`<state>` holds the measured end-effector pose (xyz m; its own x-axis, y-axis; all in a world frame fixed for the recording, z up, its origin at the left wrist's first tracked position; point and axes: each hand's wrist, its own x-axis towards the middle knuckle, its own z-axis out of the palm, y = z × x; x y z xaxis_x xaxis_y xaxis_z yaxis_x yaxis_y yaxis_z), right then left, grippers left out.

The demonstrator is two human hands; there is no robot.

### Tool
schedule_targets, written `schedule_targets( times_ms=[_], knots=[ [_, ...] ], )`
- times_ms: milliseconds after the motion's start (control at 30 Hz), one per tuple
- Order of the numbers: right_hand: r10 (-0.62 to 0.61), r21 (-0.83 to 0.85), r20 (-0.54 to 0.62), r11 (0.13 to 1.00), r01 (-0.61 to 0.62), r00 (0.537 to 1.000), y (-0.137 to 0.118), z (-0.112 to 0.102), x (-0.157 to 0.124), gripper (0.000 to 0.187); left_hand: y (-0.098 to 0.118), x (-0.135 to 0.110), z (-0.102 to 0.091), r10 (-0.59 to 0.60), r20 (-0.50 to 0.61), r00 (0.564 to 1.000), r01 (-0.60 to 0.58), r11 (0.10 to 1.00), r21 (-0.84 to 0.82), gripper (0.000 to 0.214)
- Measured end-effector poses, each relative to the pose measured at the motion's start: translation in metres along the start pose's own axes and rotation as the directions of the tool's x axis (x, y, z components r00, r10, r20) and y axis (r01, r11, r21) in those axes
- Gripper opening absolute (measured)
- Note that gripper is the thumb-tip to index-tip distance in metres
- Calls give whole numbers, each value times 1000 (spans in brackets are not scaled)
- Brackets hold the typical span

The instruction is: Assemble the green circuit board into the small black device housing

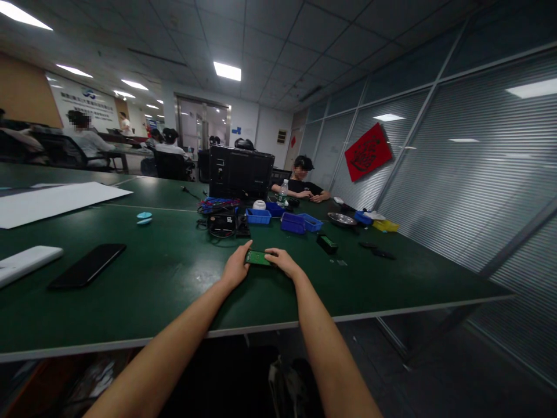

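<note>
A green circuit board (257,258) is held just over the table, its face turned up. My left hand (236,266) grips its left edge, thumb on the near side and fingers behind. At the other end, my right hand (284,261) has its fingers over the board's right edge. Part of the board is hidden under the fingers. To the right of my hands stands a black box (326,244) with green inside its top. Small clear pieces (342,263) lie near that box.
Across the green table (174,307) are blue trays (258,216), a black monitor (241,173), a water bottle (283,193) and a metal bowl (342,219). A black phone-like slab (88,266) and a white device (26,262) lie left. A person (304,184) sits at the far side.
</note>
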<state>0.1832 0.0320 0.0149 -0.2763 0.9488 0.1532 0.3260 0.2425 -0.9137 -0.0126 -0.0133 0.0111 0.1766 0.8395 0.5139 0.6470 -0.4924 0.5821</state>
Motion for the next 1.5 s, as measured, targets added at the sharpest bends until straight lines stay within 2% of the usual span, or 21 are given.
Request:
schedule_targets(
  times_ms=[133,233,333,400,433,467,533,667,733,800,900,1000,1100,1200,1367,1500],
  knots=[
    [44,47,-21,998,-43,999,0,3,1,36,-8,2,6,-31,-46,998,32,999,7,75],
    [116,9,-190,993,-116,975,2,-3,4,37,-17,3,10,-109,-116,987,111,994,15,75],
    [124,-189,-452,954,-231,883,3,-14,4,39,-22,4,13,-160,-148,976,164,986,17,74],
    [31,-382,-591,869,-314,806,2,-21,2,41,-24,4,14,-166,-151,974,170,985,13,72],
    [-28,-471,-625,811,-348,780,0,-23,-1,42,-24,4,14,-166,-150,975,169,986,10,71],
    [-83,-547,-637,749,-374,766,-1,-24,-3,43,-24,4,14,-165,-149,975,168,986,8,70],
    [-165,-670,-608,632,-390,777,-5,-19,-7,39,-24,4,14,-165,-145,976,167,986,3,67],
    [-270,-843,-455,438,-312,849,-14,3,-11,30,-25,4,15,-172,-137,976,175,984,11,64],
    [-298,-890,-374,382,-249,878,-18,13,-11,35,-25,4,15,-174,-141,975,178,984,16,64],
    [-311,-894,-358,386,-227,881,-21,18,-11,40,-26,4,15,-175,-147,974,180,984,18,63],
    [-281,-836,-454,462,-295,846,-21,15,-11,45,-28,5,16,-181,-147,972,186,982,16,63],
    [-142,-745,-533,546,-383,834,-16,11,-9,58,-29,5,16,-184,-141,973,187,982,14,62],
    [13,-684,-516,595,-422,856,-11,11,-5,68,-29,5,16,-186,-137,973,189,982,11,62],
    [61,-653,-526,611,-448,848,-7,11,-1,61,-28,5,15,-198,-133,971,201,980,10,62],
    [91,-583,-624,607,-540,776,0,-4,2,44,-27,6,14,-222,-119,968,224,975,0,61],
    [114,-539,-669,606,-586,734,4,-14,2,46,-25,6,13,-227,-118,967,228,974,-4,60]
  ],
)
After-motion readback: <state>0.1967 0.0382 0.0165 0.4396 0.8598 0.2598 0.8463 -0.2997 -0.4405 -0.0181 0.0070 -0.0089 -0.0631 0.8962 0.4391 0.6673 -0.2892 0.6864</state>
